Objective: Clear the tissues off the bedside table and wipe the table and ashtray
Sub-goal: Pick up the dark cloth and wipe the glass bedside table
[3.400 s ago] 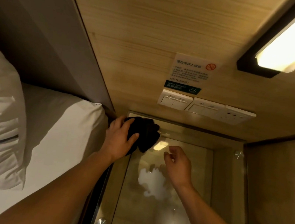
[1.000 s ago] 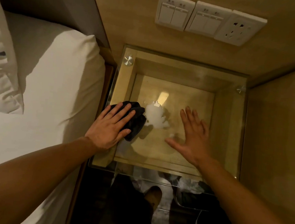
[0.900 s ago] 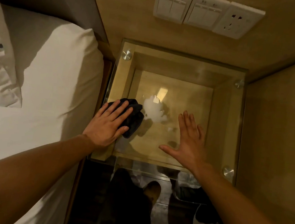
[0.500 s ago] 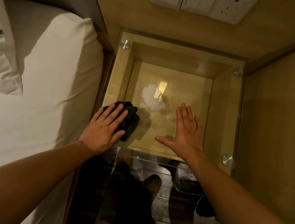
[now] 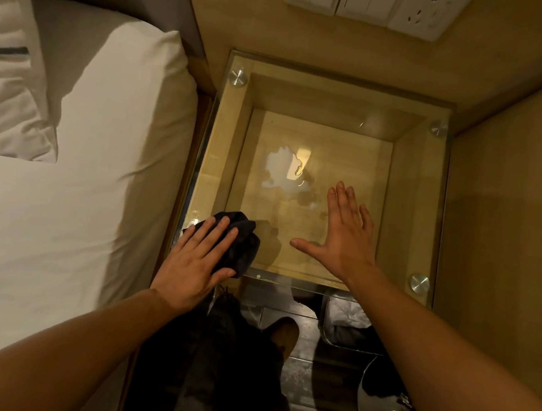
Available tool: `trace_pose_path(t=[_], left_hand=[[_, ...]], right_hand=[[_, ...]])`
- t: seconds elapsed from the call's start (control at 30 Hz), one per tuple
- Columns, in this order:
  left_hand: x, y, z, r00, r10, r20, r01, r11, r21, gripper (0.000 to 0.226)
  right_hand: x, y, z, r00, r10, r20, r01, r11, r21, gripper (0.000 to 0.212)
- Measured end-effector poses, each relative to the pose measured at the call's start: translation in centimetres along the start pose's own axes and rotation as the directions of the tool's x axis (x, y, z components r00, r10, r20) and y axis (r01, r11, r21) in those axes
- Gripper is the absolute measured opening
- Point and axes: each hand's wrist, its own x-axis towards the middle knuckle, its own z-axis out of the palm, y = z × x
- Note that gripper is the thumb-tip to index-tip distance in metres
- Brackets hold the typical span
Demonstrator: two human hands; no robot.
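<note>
My left hand (image 5: 197, 259) presses flat on the black cloth (image 5: 240, 242); my right hand (image 5: 342, 237) is spread, released, over the glass surface (image 5: 404, 197).

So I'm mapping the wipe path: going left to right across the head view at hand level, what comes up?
White bed sheet → left hand → crumpled black cloth → right hand → round metal glass-top stud → wooden side wall.

glass top (image 5: 308, 215) bare centrally, dark cloth (image 5: 240, 238) front-left
</note>
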Motion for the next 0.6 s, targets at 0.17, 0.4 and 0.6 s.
trace_pose_path(t=[0.17,0.4,0.6], left_hand=[[-2.1,1.7,0.9,0.996,-0.033,-0.087,0.019,0.988,-0.156,0.072],[-2.2,7.0,-2.9,0.942,-0.333,-0.043,0.232,0.737,-0.634,0.052],[2.8,10.7,-10.3,0.770,-0.527,0.359,0.307,-0.188,-0.933,0.031]], right_hand=[[-0.1,-0.1,0.0,1.000,0.016,0.017,-0.017,1.000,0.026,0.128],[-3.0,-1.1,-0.1,0.997,-0.059,-0.057,0.070,0.977,0.204,0.100],[-5.8,-5.0,-3.9,0.993,0.036,0.108,-0.110,0.545,0.831,0.071]])
